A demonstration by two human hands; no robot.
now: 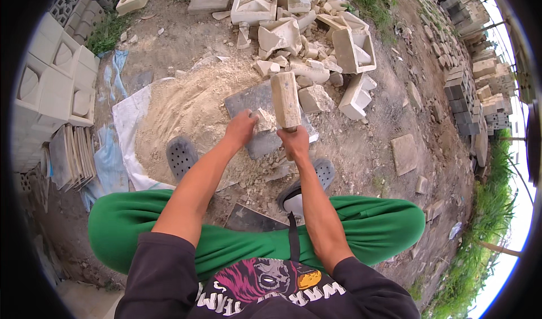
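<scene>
My right hand is closed round the handle of a wooden mallet, whose thick pale head stands above the fist. Just left of it, my left hand is closed at the edge of a small pale block fragment and seems to grip it; the fingertips are partly hidden. That fragment lies on a flat dark slab between my feet, with crumbs around it. To the slab's left, pale crushed powder is heaped on a white sheet.
Beyond the slab rises a pile of broken pale blocks. Stacked whole blocks and leaning thin boards stand at the left. A flat stone lies on the ground to the right. A dark board sits close below my legs.
</scene>
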